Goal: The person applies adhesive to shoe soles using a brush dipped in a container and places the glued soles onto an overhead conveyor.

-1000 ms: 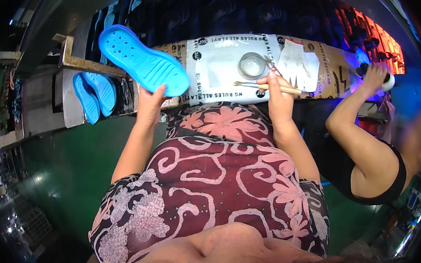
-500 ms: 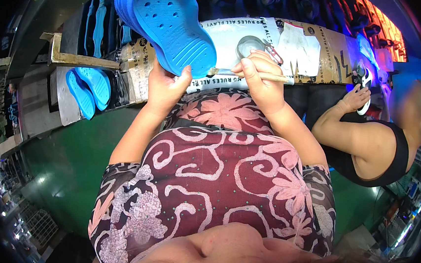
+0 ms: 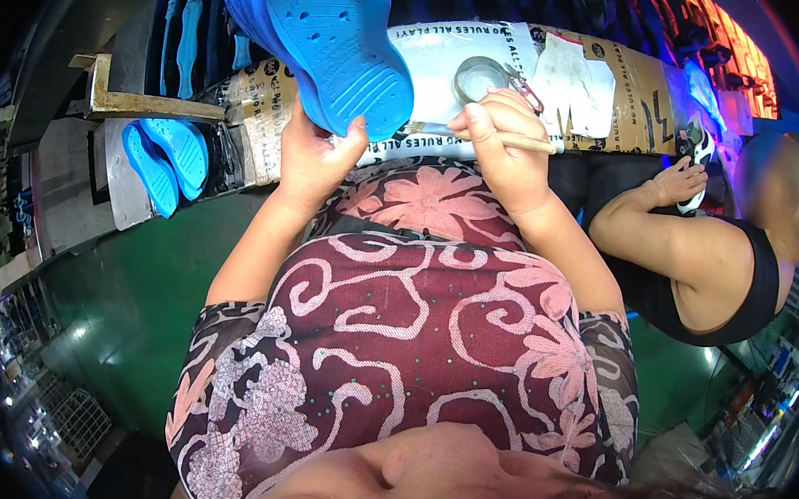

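Observation:
Gripped at one end by my left hand (image 3: pixel 320 161), a bright blue foam clog (image 3: pixel 349 58) is held up with its holed, ridged face toward me. The thumb lies on its near edge and the fingers go behind it. My right hand (image 3: pixel 505 155) is closed around a thin brush (image 3: pixel 530 143) with a pale wooden handle. The brush's tip is at the clog's right edge; whether it touches cannot be made out. Just beyond the right hand stands a round clear glass dish (image 3: pixel 480 79), with a small red-handled tool (image 3: pixel 527 93) beside it.
Cardboard and white sheeting (image 3: pixel 425 45) cover the bench. A pair of blue clogs (image 3: pixel 167 161) rests at the left, near a wooden bar (image 3: pixel 157 107). Dark racks run behind. At my right a co-worker (image 3: pixel 690 254) handles a white and black shoe (image 3: pixel 698 170).
The brush has shifted slightly up and right along the clog's edge, with my right hand. The clog has tilted a little. My grips stay the same.

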{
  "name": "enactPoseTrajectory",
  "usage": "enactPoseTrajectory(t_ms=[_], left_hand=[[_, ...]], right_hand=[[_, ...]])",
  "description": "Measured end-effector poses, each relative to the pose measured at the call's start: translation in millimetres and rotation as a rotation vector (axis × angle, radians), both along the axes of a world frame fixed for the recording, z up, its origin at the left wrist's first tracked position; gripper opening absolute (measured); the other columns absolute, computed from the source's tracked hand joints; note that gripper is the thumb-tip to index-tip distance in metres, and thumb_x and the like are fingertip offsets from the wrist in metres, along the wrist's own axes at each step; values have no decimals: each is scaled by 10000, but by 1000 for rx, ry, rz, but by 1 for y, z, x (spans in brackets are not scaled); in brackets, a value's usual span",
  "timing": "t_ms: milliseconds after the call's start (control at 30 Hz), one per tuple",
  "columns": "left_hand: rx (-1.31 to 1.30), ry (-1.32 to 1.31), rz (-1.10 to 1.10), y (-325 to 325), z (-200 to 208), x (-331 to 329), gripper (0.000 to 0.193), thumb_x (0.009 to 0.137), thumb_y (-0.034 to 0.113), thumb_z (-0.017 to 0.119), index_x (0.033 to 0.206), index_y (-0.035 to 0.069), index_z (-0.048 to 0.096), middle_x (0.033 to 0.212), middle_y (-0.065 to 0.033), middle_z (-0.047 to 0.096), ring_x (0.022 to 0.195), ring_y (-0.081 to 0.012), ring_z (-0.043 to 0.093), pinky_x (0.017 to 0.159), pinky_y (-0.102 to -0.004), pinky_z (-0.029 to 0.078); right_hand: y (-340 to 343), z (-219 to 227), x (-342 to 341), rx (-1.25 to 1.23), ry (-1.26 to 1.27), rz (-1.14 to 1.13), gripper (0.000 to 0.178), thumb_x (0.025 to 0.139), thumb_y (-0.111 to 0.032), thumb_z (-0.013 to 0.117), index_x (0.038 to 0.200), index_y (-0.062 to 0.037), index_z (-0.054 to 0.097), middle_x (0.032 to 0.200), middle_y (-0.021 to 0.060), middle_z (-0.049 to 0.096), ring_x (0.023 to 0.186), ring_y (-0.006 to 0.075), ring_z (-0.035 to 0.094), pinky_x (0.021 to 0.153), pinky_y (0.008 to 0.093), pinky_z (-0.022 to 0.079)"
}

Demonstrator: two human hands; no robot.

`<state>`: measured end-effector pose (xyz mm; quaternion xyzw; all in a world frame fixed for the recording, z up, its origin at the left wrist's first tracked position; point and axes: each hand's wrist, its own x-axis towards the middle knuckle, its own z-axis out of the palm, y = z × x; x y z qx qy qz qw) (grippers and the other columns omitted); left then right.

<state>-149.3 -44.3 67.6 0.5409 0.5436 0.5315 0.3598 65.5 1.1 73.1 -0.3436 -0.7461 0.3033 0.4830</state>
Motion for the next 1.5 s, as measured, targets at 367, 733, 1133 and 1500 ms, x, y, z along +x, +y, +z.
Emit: enactPoseTrajectory(t_ms=[367, 733, 1133, 1500], left_hand=[[87, 109, 73, -3, -8, 4, 412, 709, 37, 625, 1077, -31, 452, 903, -110, 604, 809, -154, 596, 731, -272, 472], [382, 330, 61, 6, -18, 4, 396, 662, -11, 642, 1027, -4, 489, 837, -109, 619, 727, -186, 622, 671, -282, 484], [465, 247, 61, 10, -14, 12, 277, 697, 7, 622, 969, -36, 584, 896, -138, 613, 789, -226, 613, 704, -304, 483], [557, 391, 54, 11, -7, 13, 123, 715, -6, 603, 835, -14, 631, 762, -92, 625, 676, -193, 610, 608, -297, 481]], right_hand=[[-3, 7, -1, 174, -118, 11, 201, 810, -123, 550, 635, -47, 613, 588, 53, 559, 586, 196, 517, 708, 325, 387], [-2, 6, 0, 220, -137, 21, 207, 811, -112, 543, 626, -55, 617, 580, 35, 558, 571, 197, 516, 766, 357, 401], [-3, 4, -3, 105, -94, 7, 298, 867, -152, 494, 619, -37, 612, 585, 43, 588, 573, 190, 532, 797, 360, 404], [0, 3, -6, 217, -88, -87, 225, 794, -139, 579, 580, -76, 600, 541, 39, 531, 531, 205, 485, 674, 305, 382]])
